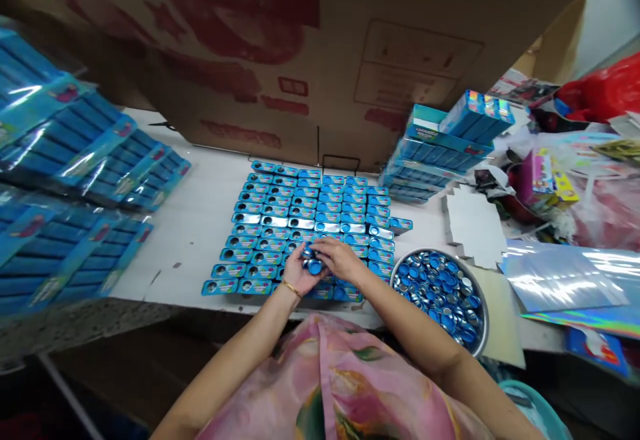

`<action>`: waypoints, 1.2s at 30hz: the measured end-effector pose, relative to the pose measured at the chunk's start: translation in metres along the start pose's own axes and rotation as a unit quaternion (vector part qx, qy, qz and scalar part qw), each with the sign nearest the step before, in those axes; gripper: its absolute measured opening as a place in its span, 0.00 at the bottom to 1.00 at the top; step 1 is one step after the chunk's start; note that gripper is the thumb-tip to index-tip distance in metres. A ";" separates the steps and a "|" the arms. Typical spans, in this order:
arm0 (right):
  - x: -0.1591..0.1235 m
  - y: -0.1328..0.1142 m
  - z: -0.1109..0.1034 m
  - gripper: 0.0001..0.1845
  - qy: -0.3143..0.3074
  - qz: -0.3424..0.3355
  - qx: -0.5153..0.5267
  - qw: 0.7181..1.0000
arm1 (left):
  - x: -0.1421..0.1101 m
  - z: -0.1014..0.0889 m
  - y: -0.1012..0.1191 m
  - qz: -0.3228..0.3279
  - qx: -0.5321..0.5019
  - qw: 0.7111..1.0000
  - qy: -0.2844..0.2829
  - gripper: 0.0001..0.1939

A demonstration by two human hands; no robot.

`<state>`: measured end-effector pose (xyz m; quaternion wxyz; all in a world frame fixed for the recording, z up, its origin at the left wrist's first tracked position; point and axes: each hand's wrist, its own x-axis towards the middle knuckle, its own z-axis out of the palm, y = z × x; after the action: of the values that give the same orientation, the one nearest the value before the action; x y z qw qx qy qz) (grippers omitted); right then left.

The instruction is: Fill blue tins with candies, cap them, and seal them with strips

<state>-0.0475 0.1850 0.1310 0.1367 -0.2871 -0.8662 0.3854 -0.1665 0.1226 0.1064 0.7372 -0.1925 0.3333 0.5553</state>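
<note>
Blue cap (315,267) between left hand (299,272), right hand (341,259)

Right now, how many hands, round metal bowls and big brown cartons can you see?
Hands: 2, the left hand and the right hand
Bowl: 1
Carton: 1
Total: 4

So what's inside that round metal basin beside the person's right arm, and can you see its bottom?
The metal basin is heaped with small round blue-and-silver discs. They cover its bottom completely, so the floor of the basin cannot be seen, nor anything beneath the top layer.
</note>
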 end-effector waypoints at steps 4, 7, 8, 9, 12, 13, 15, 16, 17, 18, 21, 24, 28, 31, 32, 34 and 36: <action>0.016 -0.002 0.018 0.18 0.030 0.042 0.041 0.998 | -0.006 -0.010 0.016 0.015 0.007 1.000 0.021 0.09; 0.029 -0.001 0.027 0.15 0.067 0.107 0.060 0.990 | -0.008 -0.022 0.030 0.019 0.019 0.999 0.030 0.08; 0.036 0.001 0.029 0.13 0.080 0.134 0.059 0.986 | -0.009 -0.026 0.035 0.020 0.022 0.999 0.022 0.08; 0.044 0.003 0.029 0.12 0.089 0.159 0.051 0.982 | -0.010 -0.030 0.041 0.022 0.024 0.999 0.014 0.07; 0.076 0.009 0.029 0.10 0.083 0.207 -0.012 0.975 | -0.016 -0.041 0.057 0.029 0.027 0.999 0.009 0.06; 0.088 0.011 0.029 0.10 0.071 0.214 -0.044 0.973 | -0.019 -0.045 0.062 0.032 0.028 0.999 0.013 0.06; 0.112 0.011 0.031 0.10 0.036 0.223 -0.116 0.967 | -0.026 -0.050 0.069 0.038 0.027 0.999 0.025 0.06; 0.123 0.010 0.033 0.10 0.008 0.229 -0.155 0.961 | -0.029 -0.052 0.073 0.041 0.024 0.998 0.030 0.06; 0.133 0.009 0.036 0.11 -0.024 0.237 -0.193 0.952 | -0.033 -0.054 0.075 0.043 0.021 0.998 0.036 0.06; 0.142 0.008 0.038 0.12 -0.056 0.248 -0.225 0.941 | -0.035 -0.056 0.077 0.045 0.019 0.998 0.043 0.06; 0.166 0.006 0.046 0.17 -0.127 0.276 -0.282 0.910 | -0.041 -0.059 0.083 0.042 0.022 0.998 0.052 0.06; 0.183 0.006 0.048 0.23 -0.155 0.291 -0.294 0.897 | -0.041 -0.059 0.088 0.039 0.029 0.998 0.045 0.06; 0.184 0.005 0.044 0.22 -0.169 0.284 -0.305 0.893 | -0.037 -0.056 0.094 0.026 0.043 0.998 0.044 0.06; 0.168 -0.002 0.046 0.15 -0.122 0.223 -0.214 0.943 | -0.031 -0.055 0.096 0.011 0.075 0.996 0.054 0.07; 0.162 -0.005 0.048 0.13 -0.117 0.188 -0.145 0.964 | -0.028 -0.055 0.096 0.005 0.090 0.994 0.062 0.07; 0.150 -0.009 0.056 0.10 -0.161 0.143 0.007 0.977 | -0.023 -0.056 0.096 -0.009 0.114 0.991 0.073 0.08; 0.141 -0.011 0.063 0.09 -0.227 0.165 0.117 0.953 | -0.020 -0.058 0.094 -0.027 0.115 0.991 0.061 0.08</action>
<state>-0.1931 0.2267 0.0991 -0.0968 -0.3126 -0.7641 0.5560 -0.2747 0.1001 0.0881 0.7474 -0.1489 0.4344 0.4802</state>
